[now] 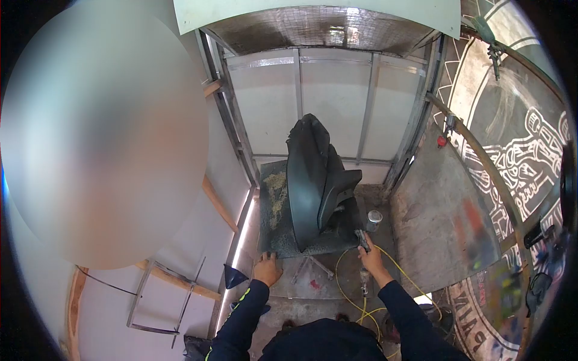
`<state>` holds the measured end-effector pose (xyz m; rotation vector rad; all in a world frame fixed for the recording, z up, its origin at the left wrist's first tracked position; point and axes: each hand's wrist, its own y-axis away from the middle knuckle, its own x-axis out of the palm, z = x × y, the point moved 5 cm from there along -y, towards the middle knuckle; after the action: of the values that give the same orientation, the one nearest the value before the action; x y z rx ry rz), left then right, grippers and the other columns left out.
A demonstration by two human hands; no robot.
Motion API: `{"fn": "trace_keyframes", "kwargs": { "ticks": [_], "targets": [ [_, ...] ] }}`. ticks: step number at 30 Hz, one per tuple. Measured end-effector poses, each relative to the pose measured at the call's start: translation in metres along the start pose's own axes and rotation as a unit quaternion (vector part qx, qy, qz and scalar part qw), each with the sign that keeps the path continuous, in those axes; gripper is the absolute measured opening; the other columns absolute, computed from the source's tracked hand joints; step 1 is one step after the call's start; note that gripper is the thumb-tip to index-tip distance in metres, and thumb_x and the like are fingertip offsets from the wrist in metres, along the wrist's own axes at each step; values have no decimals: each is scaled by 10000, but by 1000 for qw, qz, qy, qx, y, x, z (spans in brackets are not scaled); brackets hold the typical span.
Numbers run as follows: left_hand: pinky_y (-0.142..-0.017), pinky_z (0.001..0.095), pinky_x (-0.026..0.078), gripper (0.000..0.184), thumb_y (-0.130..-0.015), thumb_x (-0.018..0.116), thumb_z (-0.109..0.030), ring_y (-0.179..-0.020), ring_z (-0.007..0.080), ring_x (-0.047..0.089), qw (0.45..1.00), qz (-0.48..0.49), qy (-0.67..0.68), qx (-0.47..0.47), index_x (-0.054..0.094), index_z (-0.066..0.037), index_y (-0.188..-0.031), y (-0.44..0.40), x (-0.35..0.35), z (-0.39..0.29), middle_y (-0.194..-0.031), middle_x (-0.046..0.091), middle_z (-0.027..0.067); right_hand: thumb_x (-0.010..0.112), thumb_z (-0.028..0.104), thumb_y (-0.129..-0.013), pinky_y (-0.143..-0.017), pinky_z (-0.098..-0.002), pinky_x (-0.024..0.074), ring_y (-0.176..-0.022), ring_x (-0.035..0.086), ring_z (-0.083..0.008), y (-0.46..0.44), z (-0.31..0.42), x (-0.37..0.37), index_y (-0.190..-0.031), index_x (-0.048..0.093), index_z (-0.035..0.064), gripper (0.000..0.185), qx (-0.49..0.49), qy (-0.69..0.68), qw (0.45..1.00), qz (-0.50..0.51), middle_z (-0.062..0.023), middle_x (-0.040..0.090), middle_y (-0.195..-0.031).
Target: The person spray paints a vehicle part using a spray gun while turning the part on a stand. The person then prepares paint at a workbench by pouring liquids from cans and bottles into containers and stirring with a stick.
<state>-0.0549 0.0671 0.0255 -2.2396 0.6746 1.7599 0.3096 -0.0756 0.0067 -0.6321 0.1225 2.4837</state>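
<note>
A black moulded panel (307, 186), like a vehicle fairing, stands upright on a dark, stained board (274, 237) in front of me. My left hand (267, 271) is at the board's near left edge, its fingers curled against that edge. On the right, my right hand (372, 262) is closed around a spray gun (362, 242), whose front end points toward the panel's lower right side. A clear fitting (364, 278) joined to a yellow hose (344, 289) hangs just below that hand. Near the gun stands a small metal can (374, 218).
White framed panels (331, 102) enclose the back, and another white wall (232, 210) runs along the left. A metal stand leg (313, 265) shows under the board. The hose loops across the floor. At right hang a paint-marked sheet (445, 216) and a curved pipe (490, 162).
</note>
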Motion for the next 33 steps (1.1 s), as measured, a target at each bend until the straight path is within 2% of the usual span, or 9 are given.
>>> {"fn": "trace_keyframes", "kwargs": {
  "ticks": [9,13,16,19,21,23,28,31,33],
  "targets": [
    [-1016,463,465,675,-744,756,-319,-1225,422,524,1000,-14,-1,13,525,-46,-1316,-2,1,2,-1323,512,251,624,98,-920,-683,-353,519,-710,666,-257,2,-1,1,-1522,371,196,660,-44,3,999,-15,-236,681,-933],
    [-1004,468,467,674,-737,767,-330,-1186,433,543,1000,-25,-1,19,528,-44,-1299,-2,0,1,-1296,523,247,623,99,-920,-694,-357,526,-721,682,-265,5,5,-2,-1519,376,195,655,3,0,1000,6,-240,694,-934],
    [-998,469,469,675,-737,769,-330,-1174,437,547,999,-33,-8,28,525,-43,-1297,-3,6,6,-1286,525,245,623,103,-921,-698,-366,529,-707,688,-269,4,-1,0,-1516,381,198,650,-5,1,1000,-3,-227,698,-872],
    [-965,481,489,696,-746,761,-349,-1158,439,559,998,-41,-23,40,507,-40,-1316,-4,9,7,-1270,533,256,620,110,-923,-717,-372,528,-713,692,-275,2,3,-1,-1515,384,200,644,-70,41,996,-43,-198,692,-808],
    [-936,494,506,716,-756,753,-369,-1145,440,571,998,-42,-33,41,491,-36,-1333,-3,5,4,-1256,541,268,624,119,-922,-757,-372,528,-780,707,-290,5,2,-1,-1516,382,194,646,6,6,1000,1,-212,706,-889],
    [-986,479,476,663,-736,768,-323,-1177,426,543,999,-27,-10,23,526,-50,-1290,-2,-1,1,-1272,527,231,626,121,-922,-771,-374,527,-804,711,-295,5,5,-1,-1515,383,199,646,12,4,1000,-3,-214,708,-908],
    [-981,481,480,652,-737,763,-314,-1181,422,541,999,-23,-23,28,525,-50,-1284,-4,4,4,-1261,530,229,630,124,-919,-783,-378,527,-825,715,-312,5,-4,2,-1517,379,221,656,14,1,1000,-1,-221,708,-920],
    [-980,478,481,653,-737,761,-311,-1178,420,543,999,-22,-18,27,523,-49,-1286,-2,1,2,-1258,531,234,628,129,-920,-780,-392,529,-810,709,-330,4,1,0,-1519,376,237,658,-28,26,999,-21,-218,705,-890],
    [-981,475,481,654,-737,759,-311,-1177,420,544,999,-28,-22,30,521,-47,-1287,-2,-1,1,-1255,532,236,627,138,-921,-792,-407,530,-835,706,-357,5,-2,1,-1522,367,237,663,39,9,999,8,-228,704,-911]
  ]
}}
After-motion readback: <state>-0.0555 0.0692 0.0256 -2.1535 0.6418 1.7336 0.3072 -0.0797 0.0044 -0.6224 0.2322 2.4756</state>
